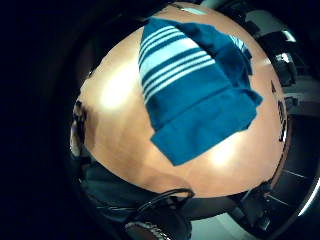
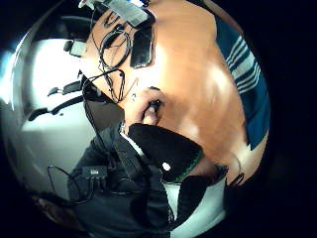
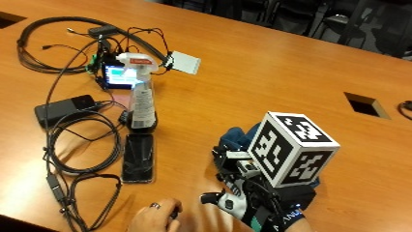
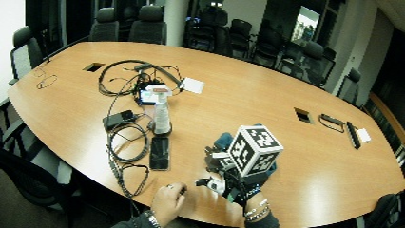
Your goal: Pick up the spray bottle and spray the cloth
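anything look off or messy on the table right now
Nothing is spilled or broken. The spray bottle stands upright, untouched. The blue striped cloth lies rumpled with a corner folded over, under the gloved right hand. Loose cables sprawl beside a phone lying flat.

Gloved right hand (image 3: 257,193) palm down; fingers hidden.

Bare counter (image 3: 257,82) lies open between the gloved hand (image 3: 257,203) and the spray bottle (image 3: 141,96). Cables (image 3: 77,145) and a phone (image 3: 138,157) crowd the bottle's side.
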